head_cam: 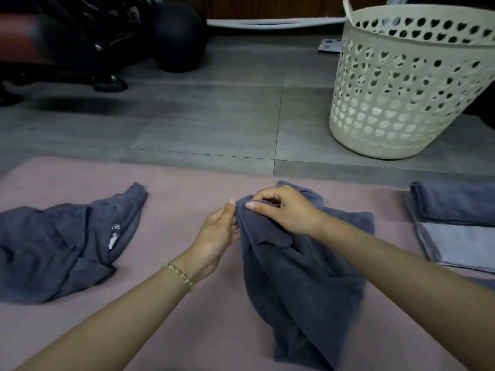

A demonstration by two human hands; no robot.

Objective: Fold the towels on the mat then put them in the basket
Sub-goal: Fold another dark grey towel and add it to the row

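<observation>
A crumpled dark grey towel [300,277] lies in the middle of the pink mat [187,183], bunched up at its far end. My left hand [217,234] pinches that raised edge from the left. My right hand [284,210] grips the same bunch from above, fingers curled into the cloth. A second crumpled dark grey towel [64,247] with a white label lies on the mat at the left. At the mat's right edge sit folded towels: a dark one [455,204] and a light grey one [460,245]. The cream perforated basket [401,84] stands on the floor beyond the mat, far right.
Grey floor tiles [214,124] stretch between the mat and the back wall. A dark chair base with wheels [107,81] and a black round object [179,36] stand at the far left. A small flat item [329,45] lies on the floor left of the basket.
</observation>
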